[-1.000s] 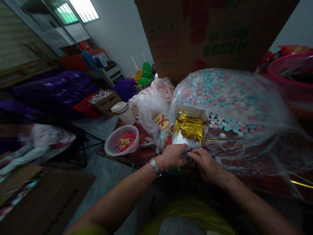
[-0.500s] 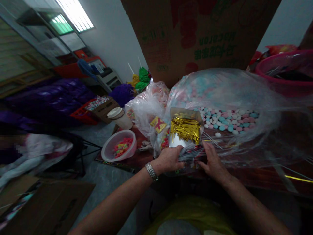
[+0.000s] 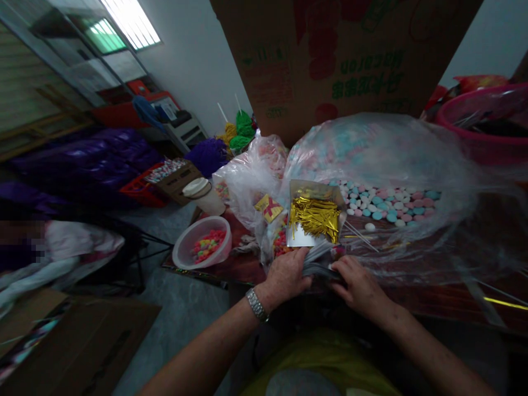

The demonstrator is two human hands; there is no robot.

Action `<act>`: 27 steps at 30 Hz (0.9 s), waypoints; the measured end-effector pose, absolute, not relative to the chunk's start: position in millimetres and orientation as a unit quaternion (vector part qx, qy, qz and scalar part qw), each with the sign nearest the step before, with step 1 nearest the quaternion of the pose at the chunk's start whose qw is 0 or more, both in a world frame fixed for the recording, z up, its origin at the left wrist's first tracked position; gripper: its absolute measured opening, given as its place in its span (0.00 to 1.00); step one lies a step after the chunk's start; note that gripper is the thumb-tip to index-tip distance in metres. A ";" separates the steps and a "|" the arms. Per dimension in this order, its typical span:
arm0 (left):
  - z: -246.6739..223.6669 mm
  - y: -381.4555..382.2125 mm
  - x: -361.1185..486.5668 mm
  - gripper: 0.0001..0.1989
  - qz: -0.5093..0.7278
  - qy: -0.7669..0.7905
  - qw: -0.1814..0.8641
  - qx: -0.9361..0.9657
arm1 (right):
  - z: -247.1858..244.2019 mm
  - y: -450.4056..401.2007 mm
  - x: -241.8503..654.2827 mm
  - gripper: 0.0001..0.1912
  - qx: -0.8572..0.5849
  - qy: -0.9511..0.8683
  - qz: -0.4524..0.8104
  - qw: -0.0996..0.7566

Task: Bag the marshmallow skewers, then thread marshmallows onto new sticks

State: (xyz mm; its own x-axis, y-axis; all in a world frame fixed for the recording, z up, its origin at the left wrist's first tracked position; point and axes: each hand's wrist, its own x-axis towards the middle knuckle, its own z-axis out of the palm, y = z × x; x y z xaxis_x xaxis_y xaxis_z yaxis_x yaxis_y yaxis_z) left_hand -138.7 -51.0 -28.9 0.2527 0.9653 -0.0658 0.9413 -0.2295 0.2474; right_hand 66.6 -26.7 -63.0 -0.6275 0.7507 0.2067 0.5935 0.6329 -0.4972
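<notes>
My left hand [image 3: 286,278], with a metal watch at its wrist, is closed on the left end of a stack of clear plastic bags [image 3: 317,268] at the table's front edge. The fingers of my right hand [image 3: 359,283] are bent around the stack's right end. Just beyond the bags stands a small open box [image 3: 297,190] of gold twist ties [image 3: 315,216]. Thin white sticks [image 3: 359,235] lie at its right. Behind, a large clear bag [image 3: 371,140] spills pink, blue and white candies [image 3: 383,203].
A translucent bowl [image 3: 179,256] of colourful gummy candies sits at the table's left corner, near a white lidded tub [image 3: 212,201]. A big cardboard box [image 3: 289,71] rises behind; a pink basin [image 3: 482,143] is at right. Another person's sleeve [image 3: 78,247] shows at far left.
My right hand has come lower, and its fingers have bent in more on the end of the plastic bags. My left hand stays on the stack. The view has shifted slightly.
</notes>
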 end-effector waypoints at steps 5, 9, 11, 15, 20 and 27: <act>-33.1 -52.1 -142.6 0.26 0.069 0.585 0.109 0.800 | -57.2 -25.1 67.1 0.20 -0.363 -0.905 0.182 0.128; -25.1 -50.3 -140.3 0.23 0.040 0.583 0.110 0.804 | -51.0 -21.0 59.4 0.15 -0.376 -0.912 0.150 0.065; -19.7 -48.2 -137.4 0.22 0.017 0.581 0.117 0.805 | -49.7 -15.5 59.0 0.10 -0.366 -0.916 0.157 0.056; -13.3 -40.5 -133.4 0.32 -0.027 0.579 0.113 0.807 | -46.3 6.5 61.9 0.05 -0.331 -0.925 0.183 0.041; -14.1 -28.8 -138.7 0.25 -0.022 0.610 0.163 0.775 | -33.7 23.0 56.9 0.02 -0.348 -0.922 0.164 0.043; -24.6 -28.4 -136.3 0.21 0.313 0.622 0.541 0.473 | -17.6 -19.2 59.3 0.09 -0.426 -0.831 0.059 0.353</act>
